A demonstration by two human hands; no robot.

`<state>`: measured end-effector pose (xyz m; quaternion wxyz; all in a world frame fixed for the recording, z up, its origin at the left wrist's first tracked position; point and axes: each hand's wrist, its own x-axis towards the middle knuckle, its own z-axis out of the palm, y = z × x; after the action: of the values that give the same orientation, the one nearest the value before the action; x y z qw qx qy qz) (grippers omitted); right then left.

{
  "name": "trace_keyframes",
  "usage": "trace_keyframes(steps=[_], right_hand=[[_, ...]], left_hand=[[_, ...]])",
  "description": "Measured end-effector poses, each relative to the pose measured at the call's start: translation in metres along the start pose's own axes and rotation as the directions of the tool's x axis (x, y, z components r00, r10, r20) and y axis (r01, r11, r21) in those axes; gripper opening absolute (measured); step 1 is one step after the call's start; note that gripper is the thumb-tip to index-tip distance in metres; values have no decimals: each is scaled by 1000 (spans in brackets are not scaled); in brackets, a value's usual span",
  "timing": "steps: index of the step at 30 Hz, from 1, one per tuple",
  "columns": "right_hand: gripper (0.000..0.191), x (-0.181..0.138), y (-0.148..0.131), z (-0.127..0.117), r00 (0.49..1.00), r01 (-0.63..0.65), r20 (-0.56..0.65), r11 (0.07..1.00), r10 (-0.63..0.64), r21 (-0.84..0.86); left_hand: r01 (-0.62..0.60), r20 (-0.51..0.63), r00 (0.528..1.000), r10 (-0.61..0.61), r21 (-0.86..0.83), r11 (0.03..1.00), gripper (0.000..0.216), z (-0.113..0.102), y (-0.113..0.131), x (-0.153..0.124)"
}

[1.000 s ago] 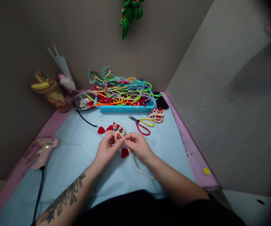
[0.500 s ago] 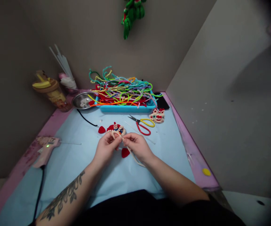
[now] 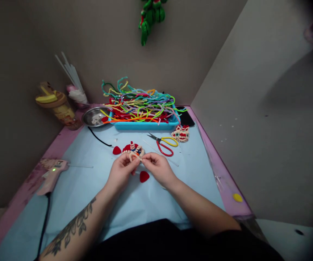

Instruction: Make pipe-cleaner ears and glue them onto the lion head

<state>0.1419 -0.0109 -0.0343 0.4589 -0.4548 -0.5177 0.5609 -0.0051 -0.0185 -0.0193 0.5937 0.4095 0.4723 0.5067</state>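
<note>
My left hand (image 3: 122, 168) pinches a cream pipe cleaner (image 3: 132, 156) that bends in a loop between my fingers. My right hand (image 3: 156, 166) pinches the same pipe cleaner close by, and the fingertips of both hands nearly meet. Just beyond them lies a red, cream and blue pipe-cleaner piece (image 3: 133, 146), partly hidden by my fingers. One red rounded triangular piece (image 3: 144, 176) rests on the cloth below my hands. A similar red piece (image 3: 116, 150) lies left of the craft piece. Scissors (image 3: 163, 142) with one yellow and one red handle lie beyond my right hand.
A blue tray (image 3: 145, 125) heaped with coloured pipe cleaners stands at the back, beside a metal bowl (image 3: 95, 117). A glue gun (image 3: 52, 177) with a lit green light lies at left. A finished-looking lion-like face (image 3: 180, 134) and a dark phone-like slab (image 3: 187, 119) are at right.
The long free end of the cream pipe cleaner, which trailed below my right hand, no longer shows there. The loop between my fingers has shifted slightly. Both hands stay almost in place.
</note>
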Motion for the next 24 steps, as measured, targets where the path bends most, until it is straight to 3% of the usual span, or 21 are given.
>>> trace_keyframes(steps=[4, 9, 13, 19, 24], right_hand=[[13, -1, -3, 0, 1000, 7, 12, 999, -7, -41], [14, -1, 0, 1, 999, -10, 31, 999, 12, -35], [17, -2, 2, 0, 998, -16, 62, 998, 21, -68], [21, -2, 2, 0, 996, -9, 86, 1000, 9, -4], [20, -2, 2, -2, 997, -12, 74, 997, 18, -72]], left_hand=[[25, 23, 999, -26, 51, 998, 28, -1, 0, 1], [-67, 44, 997, 57, 271, 960, 23, -3, 5, 0], [-75, 48, 997, 61, 382, 921, 28, -3, 10, -2], [-18, 91, 996, -13, 334, 942, 27, -5, 9, 0], [7, 139, 989, -40, 230, 973, 30, -8, 6, 1]])
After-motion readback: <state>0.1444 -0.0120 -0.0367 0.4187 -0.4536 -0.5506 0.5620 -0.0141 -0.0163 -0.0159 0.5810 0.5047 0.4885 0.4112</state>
